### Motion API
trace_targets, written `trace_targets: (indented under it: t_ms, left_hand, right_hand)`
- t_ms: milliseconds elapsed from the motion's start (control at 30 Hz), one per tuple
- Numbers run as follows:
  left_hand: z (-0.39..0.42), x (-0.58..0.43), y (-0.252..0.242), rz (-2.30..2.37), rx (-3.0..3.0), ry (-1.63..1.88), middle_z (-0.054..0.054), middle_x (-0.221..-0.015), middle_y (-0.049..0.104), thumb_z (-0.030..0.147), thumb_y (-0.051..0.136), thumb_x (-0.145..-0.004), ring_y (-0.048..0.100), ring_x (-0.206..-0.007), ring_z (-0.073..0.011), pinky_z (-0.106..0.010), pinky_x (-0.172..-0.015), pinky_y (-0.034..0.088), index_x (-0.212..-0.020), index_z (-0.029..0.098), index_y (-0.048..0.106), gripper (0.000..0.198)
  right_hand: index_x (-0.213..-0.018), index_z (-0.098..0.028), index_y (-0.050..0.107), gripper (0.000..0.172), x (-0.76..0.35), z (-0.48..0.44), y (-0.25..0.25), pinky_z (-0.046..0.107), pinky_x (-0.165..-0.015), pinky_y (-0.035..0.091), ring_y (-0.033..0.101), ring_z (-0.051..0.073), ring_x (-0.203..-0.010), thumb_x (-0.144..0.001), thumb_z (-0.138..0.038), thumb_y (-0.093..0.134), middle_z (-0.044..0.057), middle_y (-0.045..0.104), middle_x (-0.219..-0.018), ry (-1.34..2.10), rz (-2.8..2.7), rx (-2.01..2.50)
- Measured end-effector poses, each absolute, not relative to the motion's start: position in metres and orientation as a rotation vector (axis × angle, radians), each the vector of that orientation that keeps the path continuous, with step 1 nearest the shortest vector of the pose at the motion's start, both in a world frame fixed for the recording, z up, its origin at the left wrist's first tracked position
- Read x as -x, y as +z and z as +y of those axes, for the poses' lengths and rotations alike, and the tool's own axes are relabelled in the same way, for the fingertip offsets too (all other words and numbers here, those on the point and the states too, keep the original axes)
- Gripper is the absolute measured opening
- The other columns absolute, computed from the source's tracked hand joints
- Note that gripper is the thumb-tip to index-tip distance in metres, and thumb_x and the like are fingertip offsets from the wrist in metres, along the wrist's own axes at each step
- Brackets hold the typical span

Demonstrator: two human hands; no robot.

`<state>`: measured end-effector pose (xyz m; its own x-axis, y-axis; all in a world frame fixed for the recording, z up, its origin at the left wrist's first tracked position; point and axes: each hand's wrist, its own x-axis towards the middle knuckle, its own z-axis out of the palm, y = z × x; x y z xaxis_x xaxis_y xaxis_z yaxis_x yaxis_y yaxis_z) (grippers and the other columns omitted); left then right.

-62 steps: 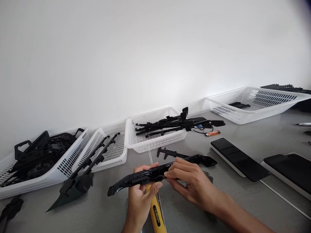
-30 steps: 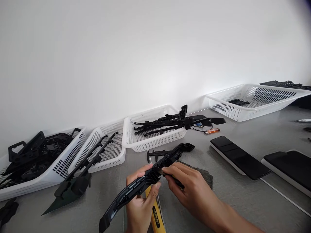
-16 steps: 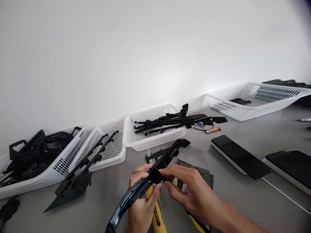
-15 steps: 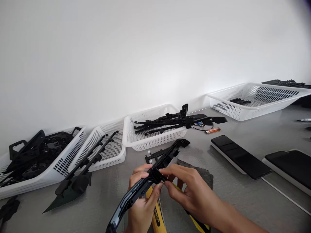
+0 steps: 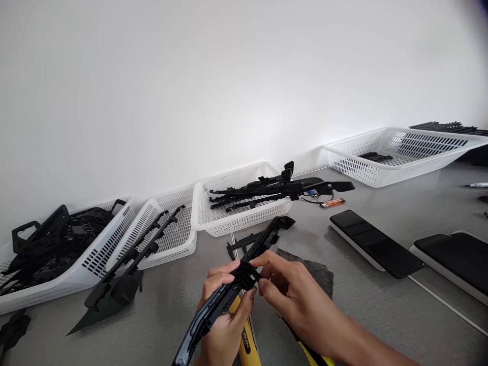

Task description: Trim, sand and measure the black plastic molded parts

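Note:
A long black plastic trim piece (image 5: pixel 215 305) slants up from the bottom edge, with a boxy socket near its middle. My left hand (image 5: pixel 224 325) is closed around it from below, the thumb beside the socket. At the socket's right side, my right hand (image 5: pixel 301 300) pinches a small black edge with thumb and forefinger; whether that edge is a separate piece, I cannot tell. A yellow-and-black handle (image 5: pixel 310 353) shows under my right hand, and its grip on it is hidden. Below my left thumb is a yellow tool with black lettering (image 5: pixel 247 343).
White baskets of black plastic parts (image 5: pixel 244 223) line the wall. A black caliper (image 5: pixel 240 246) and a dark grey cloth-like piece (image 5: pixel 318 279) lie behind my hands. Rightward are a black-screened phone (image 5: pixel 375 241) and another dark-topped device (image 5: pixel 455 259). Two long parts (image 5: pixel 141 254) overhang a basket at left.
My right fingertips have shifted slightly at the socket, and a pale opening now shows there. The yellow-and-black handle sits lower under my right hand. My left hand keeps its grip.

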<state>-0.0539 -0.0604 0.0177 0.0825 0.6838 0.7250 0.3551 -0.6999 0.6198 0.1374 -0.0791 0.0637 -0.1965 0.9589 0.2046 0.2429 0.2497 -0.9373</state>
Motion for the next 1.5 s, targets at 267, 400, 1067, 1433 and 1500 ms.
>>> trace_targets:
  t_ms: [267, 400, 1067, 1433, 1500]
  left_hand:
    - [-0.062, 0.052, 0.021, 1.07, -2.062, 1.665, -0.008, -0.117, 0.077, 0.016, 0.08, -0.09, 0.08, -0.109, -0.0249, -0.035, -0.09, 0.068, -0.113, 0.028, 0.06, 0.032]
    - [-0.061, 0.052, 0.02, 1.07, -2.039, 1.683, -0.008, -0.116, 0.077, 0.017, 0.08, -0.091, 0.079, -0.11, -0.0239, -0.035, -0.093, 0.067, -0.112, 0.028, 0.06, 0.031]
    - [-0.061, 0.056, 0.015, 1.039, -2.108, 1.617, -0.008, -0.119, 0.075, 0.016, 0.078, -0.093, 0.079, -0.113, -0.0228, -0.032, -0.093, 0.067, -0.115, 0.028, 0.057, 0.033]
    - [-0.059, 0.055, 0.015, 1.042, -2.126, 1.607, -0.008, -0.12, 0.075, 0.014, 0.077, -0.092, 0.079, -0.114, -0.0213, -0.029, -0.094, 0.067, -0.114, 0.026, 0.058, 0.032]
    - [-0.059, 0.054, 0.015, 1.04, -2.137, 1.603, -0.008, -0.12, 0.075, 0.015, 0.078, -0.092, 0.079, -0.114, -0.0212, -0.029, -0.094, 0.066, -0.115, 0.026, 0.058, 0.032]
  right_hand:
    - [-0.111, -0.022, 0.063, 0.018, -0.156, -0.057, 0.053, 0.025, -0.053, 0.036, 0.05, 0.013, -0.055, -0.098, -0.024, 0.051, -0.004, 0.065, -0.072, 1.011, -1.498, 1.338]
    - [-0.11, -0.022, 0.062, 0.017, -0.155, -0.054, 0.052, 0.025, -0.053, 0.037, 0.051, 0.012, -0.054, -0.097, -0.024, 0.051, -0.004, 0.066, -0.072, 1.019, -1.482, 1.328]
    - [-0.112, -0.022, 0.061, 0.02, -0.153, -0.055, 0.051, 0.023, -0.05, 0.046, 0.051, 0.012, -0.057, -0.096, -0.034, 0.06, -0.003, 0.064, -0.077, 1.273, -1.319, 1.122]
    - [-0.109, -0.025, 0.056, 0.02, -0.157, -0.049, 0.05, 0.023, -0.047, 0.044, 0.047, 0.011, -0.052, -0.092, -0.035, 0.057, -0.005, 0.062, -0.075, 1.274, -1.285, 1.23]
    - [-0.109, -0.026, 0.056, 0.018, -0.157, -0.049, 0.049, 0.023, -0.047, 0.043, 0.047, 0.011, -0.052, -0.092, -0.034, 0.057, -0.005, 0.062, -0.076, 1.273, -1.289, 1.243]
